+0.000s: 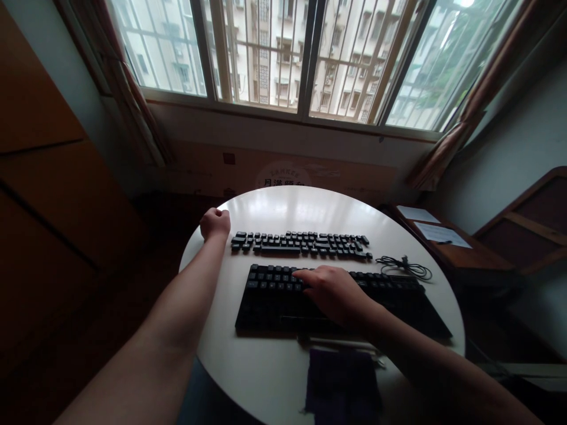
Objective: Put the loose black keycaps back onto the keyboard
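Note:
On the white round table (221, 360) lies a black keyboard (274, 307), its upper rows fitted with keycaps and its lower part dark. My right hand (333, 290) is over its middle, with the index finger stretched out onto a key in the upper rows and the other fingers curled below. Behind the keyboard, loose black keycaps (278, 249) are laid out in rows. My left hand (215, 223) rests as a closed fist on the table, just left of those rows; the inside of the fist is hidden.
A coiled black cable (405, 268) sits right of the keycaps. In front of the keyboard are a thin rod-like tool (336, 343) and a dark purple cloth (342, 383). A wooden side table (456, 251) with papers (443, 234) stands at right, below the barred window (305, 59).

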Demonstrator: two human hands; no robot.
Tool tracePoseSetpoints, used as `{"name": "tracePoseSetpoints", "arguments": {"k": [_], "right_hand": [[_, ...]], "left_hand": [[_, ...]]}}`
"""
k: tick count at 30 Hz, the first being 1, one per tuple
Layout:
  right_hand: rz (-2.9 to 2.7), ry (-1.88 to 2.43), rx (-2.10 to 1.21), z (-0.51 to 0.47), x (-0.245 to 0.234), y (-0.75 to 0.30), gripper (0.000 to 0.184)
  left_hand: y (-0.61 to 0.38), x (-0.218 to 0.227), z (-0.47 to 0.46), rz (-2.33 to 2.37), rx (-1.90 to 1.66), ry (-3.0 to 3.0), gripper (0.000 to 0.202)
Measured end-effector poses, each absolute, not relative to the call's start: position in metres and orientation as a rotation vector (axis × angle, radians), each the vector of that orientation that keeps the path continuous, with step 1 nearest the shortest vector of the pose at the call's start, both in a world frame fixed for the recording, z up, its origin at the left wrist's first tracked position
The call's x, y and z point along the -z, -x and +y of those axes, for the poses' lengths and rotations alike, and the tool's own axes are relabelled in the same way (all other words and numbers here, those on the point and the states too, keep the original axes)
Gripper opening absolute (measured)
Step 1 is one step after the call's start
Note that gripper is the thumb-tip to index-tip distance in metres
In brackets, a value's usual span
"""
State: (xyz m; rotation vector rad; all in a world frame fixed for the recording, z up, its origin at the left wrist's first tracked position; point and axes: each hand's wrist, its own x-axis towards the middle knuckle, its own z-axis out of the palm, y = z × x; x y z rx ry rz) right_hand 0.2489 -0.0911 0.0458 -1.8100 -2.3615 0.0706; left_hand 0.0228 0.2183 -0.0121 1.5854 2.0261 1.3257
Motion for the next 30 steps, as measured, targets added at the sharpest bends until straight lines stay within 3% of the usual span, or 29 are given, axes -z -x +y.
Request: {"name": "tracePoseSetpoints", "arguments": {"k": [6, 13, 19, 25, 30], "right_hand": [[-2.347, 1.816, 0.014, -0.090, -0.049, -0.249, 0.008], [-2.435, 1.842, -0.149, -0.096, -0.055, -0.257, 0.018], [-2.508, 1.863, -0.287, -0.103, -0.067, -0.261, 0.037], [-2.422, 1.744, -0.444, -0.097, -0.066, -0.279, 0.033], [-2.098, 1.616, -0.243, -0.082, -0.055, -0.287, 0.028]], "left_hand": [[-0.023, 0.012, 0.216, 2.029, -1.326, -1.591, 0.012], [-0.023, 0.011, 0.215, 2.019, -1.317, -1.591, 0.012], [-0.023, 0.010, 0.215, 2.023, -1.311, -1.578, 0.012], [-0.023, 0.007, 0.210, 2.041, -1.295, -1.587, 0.014], [-0.022, 0.007, 0.213, 2.075, -1.275, -1.590, 0.015]]}}
